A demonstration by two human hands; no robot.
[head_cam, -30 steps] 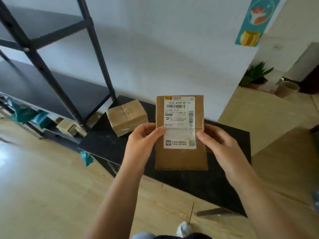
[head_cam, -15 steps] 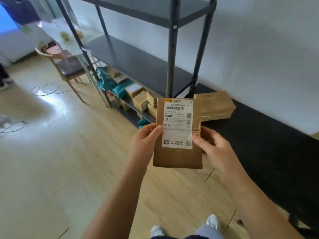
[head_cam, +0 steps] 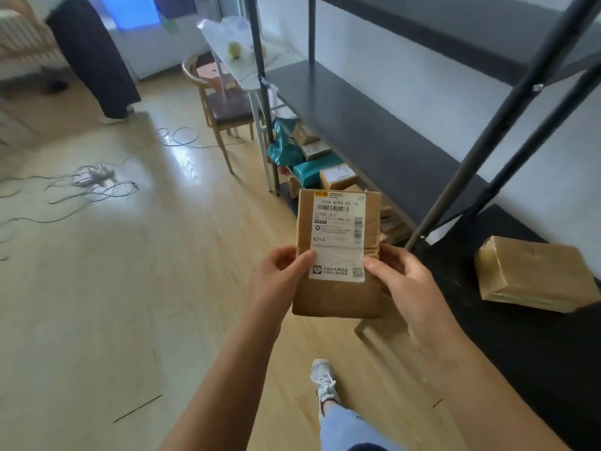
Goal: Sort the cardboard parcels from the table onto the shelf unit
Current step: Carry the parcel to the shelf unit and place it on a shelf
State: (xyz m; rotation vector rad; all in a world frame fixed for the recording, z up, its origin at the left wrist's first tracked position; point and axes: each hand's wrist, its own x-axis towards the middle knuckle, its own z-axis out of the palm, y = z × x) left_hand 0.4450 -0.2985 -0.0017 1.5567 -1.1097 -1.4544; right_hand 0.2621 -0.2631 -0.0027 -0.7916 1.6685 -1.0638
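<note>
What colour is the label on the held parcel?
White with black print, on the brown parcel; head view.

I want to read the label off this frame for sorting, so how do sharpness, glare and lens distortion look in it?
Head view: the flat brown cardboard parcel and its white shipping label are fairly sharp, with "N294" readable and the small print too soft. Glare washes out the pale wood floor. The black metal shelf unit leans and bows from the wide-angle lens. The top-left background is blurred.
</note>
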